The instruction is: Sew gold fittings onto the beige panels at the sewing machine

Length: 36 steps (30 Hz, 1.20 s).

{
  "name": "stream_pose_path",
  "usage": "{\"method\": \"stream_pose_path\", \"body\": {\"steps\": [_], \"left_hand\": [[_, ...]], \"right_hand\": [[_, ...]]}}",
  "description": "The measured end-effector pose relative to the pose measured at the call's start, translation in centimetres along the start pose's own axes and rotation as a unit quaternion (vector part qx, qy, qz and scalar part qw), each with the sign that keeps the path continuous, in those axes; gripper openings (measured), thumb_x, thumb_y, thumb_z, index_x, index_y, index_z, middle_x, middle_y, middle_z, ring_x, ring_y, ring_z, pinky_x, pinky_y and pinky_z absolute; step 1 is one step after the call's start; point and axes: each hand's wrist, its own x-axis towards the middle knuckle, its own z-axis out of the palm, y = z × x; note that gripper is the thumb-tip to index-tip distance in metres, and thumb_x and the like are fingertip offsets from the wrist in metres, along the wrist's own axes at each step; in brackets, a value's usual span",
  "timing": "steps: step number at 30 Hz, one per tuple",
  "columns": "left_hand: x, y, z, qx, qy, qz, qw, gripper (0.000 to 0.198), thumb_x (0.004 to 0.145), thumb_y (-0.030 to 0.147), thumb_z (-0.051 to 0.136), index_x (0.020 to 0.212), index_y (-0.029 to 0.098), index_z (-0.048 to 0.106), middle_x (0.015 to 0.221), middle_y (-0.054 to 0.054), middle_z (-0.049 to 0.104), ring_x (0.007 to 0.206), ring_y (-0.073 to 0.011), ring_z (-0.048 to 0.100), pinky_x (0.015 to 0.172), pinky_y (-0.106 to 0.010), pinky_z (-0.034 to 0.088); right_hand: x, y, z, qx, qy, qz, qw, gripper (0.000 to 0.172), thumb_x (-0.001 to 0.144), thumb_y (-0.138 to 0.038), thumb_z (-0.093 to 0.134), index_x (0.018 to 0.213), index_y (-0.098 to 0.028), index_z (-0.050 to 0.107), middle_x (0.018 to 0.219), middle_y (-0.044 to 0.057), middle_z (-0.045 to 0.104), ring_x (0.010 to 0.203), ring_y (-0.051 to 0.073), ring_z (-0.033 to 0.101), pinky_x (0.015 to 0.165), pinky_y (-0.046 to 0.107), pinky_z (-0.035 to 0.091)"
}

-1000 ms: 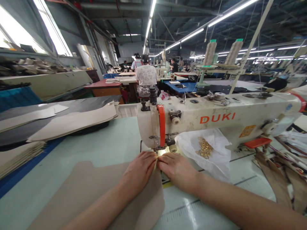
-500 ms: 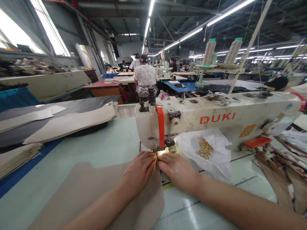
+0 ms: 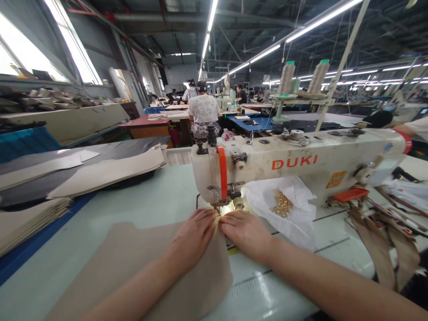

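A large beige fabric panel [image 3: 143, 249] lies flat on the pale green table, its far right edge running under the needle area of a white sewing machine [image 3: 254, 165]. My left hand [image 3: 195, 234] rests on the panel, fingers closed together and pressing its edge near the presser foot. Opposite it, my right hand [image 3: 245, 232] pinches the same edge from the right side. The fingertips of both hands nearly meet just in front of the needle, where a small lamp glows. They hide the stitching spot itself.
Gold metal rings [image 3: 281, 203] lie on a white plastic bag [image 3: 301, 223] under the machine arm. Brown straps [image 3: 374, 249] hang at the right. Stacked beige panels [image 3: 110, 174] sit at the left. Thread cones [image 3: 286, 78] stand behind; a seated person [image 3: 203, 109] works ahead.
The view has shifted slightly, so the machine and bag sit a little further left at their right side. Both hands stay at the panel's edge by the needle, with little visible movement.
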Motion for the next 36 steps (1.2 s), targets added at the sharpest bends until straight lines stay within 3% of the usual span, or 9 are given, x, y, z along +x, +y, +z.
{"method": "stream_pose_path", "body": {"steps": [6, 11, 36], "left_hand": [[-0.09, 0.16, 0.07, 0.037, -0.021, 0.015, 0.999, 0.028, 0.093, 0.02, 0.037, 0.106, 0.014, 0.061, 0.108, -0.009, 0.066, 0.104, -0.0209, 0.057, 0.095, -0.038, 0.048], [0.05, -0.05, 0.4, 0.05, -0.03, 0.037, 0.998, 0.028, 0.094, 0.019, 0.036, 0.106, 0.013, 0.06, 0.108, -0.01, 0.065, 0.104, -0.021, 0.057, 0.094, -0.037, 0.048], [0.73, -0.14, 0.08, 0.024, -0.004, 0.018, 1.0, 0.027, 0.091, 0.022, 0.038, 0.099, 0.016, 0.063, 0.103, -0.009, 0.067, 0.099, -0.0213, 0.06, 0.09, -0.037, 0.05]], "right_hand": [[-0.43, -0.12, -0.37, 0.0, -0.015, -0.043, 0.999, 0.006, 0.09, -0.02, 0.056, 0.091, -0.015, 0.06, 0.097, 0.004, 0.064, 0.096, 0.018, 0.056, 0.087, 0.03, 0.041], [-0.39, -0.05, -0.41, -0.003, -0.029, -0.044, 0.999, 0.008, 0.09, -0.019, 0.054, 0.094, -0.015, 0.06, 0.101, 0.004, 0.064, 0.097, 0.018, 0.056, 0.086, 0.03, 0.042], [0.17, 0.29, -0.32, 0.008, -0.044, -0.037, 0.998, 0.009, 0.09, -0.016, 0.053, 0.094, -0.013, 0.06, 0.1, 0.007, 0.064, 0.097, 0.018, 0.056, 0.089, 0.029, 0.043]]}}
